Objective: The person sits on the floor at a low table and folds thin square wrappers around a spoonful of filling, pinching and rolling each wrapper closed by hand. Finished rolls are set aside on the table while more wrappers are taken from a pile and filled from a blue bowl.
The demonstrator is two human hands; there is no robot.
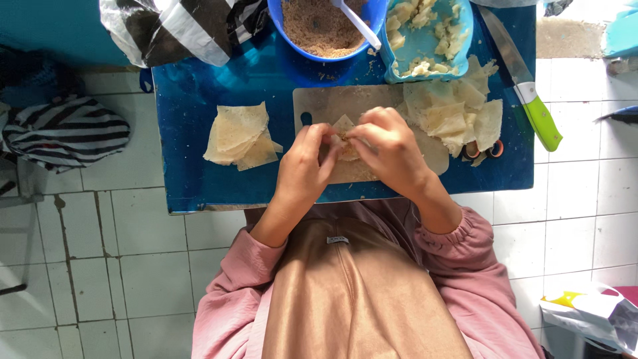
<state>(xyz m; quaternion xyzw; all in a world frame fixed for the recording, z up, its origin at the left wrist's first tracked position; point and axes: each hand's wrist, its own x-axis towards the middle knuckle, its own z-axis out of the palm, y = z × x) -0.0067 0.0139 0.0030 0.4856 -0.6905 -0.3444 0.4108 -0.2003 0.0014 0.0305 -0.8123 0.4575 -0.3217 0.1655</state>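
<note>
- Two bare hands meet over the middle of a pale cutting board (319, 103): the left hand (304, 166) and the right hand (389, 149) are together, fingertips pinched on a small thin pastry wrapper (343, 124) with a bit of brownish filling showing between them.
- Just right of the hands, a loose heap of pastry squares (458, 113) lies partly on the board, with a small pair of scissors (482, 149) peeking out beneath it.
- Left of the board, well apart from the hands, sits a smaller stack of wrappers (239, 136) on the blue table (186, 179).
- Beyond the board stand a blue bowl (282, 26) of brown crumbly filling with a white spoon (355, 23) in it, and a light-blue tub (465, 33) of pale mash.
- A green-handled knife (528, 93) lies at the table's right edge.
- A striped plastic bag (179, 26) rests at the far left corner.
</note>
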